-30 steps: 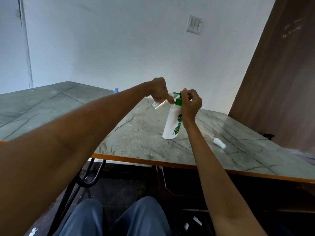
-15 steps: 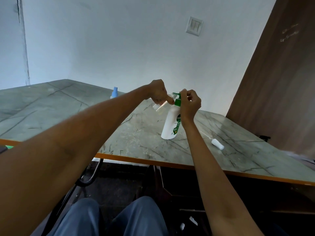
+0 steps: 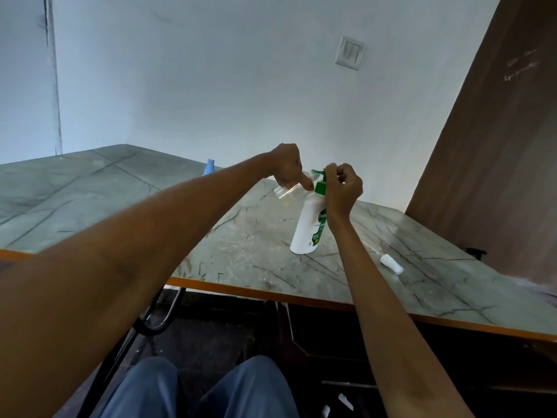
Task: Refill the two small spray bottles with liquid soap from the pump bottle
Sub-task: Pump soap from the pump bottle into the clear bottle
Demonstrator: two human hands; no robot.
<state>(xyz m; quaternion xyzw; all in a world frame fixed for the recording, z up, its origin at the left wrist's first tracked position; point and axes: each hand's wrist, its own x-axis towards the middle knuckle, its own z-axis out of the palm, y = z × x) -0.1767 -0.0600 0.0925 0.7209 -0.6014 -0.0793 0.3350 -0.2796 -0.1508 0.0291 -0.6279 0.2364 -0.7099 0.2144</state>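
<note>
Head view: white pump bottle (image 3: 307, 227), green pump — right hand (image 3: 343, 188) grips it; left hand (image 3: 287, 165) pinches clear spray bottle (image 3: 286, 193).

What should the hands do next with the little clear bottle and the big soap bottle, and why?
Probably press the green pump head down. The left hand holds the small clear bottle tilted with its mouth up by the nozzle, and the right hand already grips the pump atop the white soap bottle, which stands on the table.
</note>
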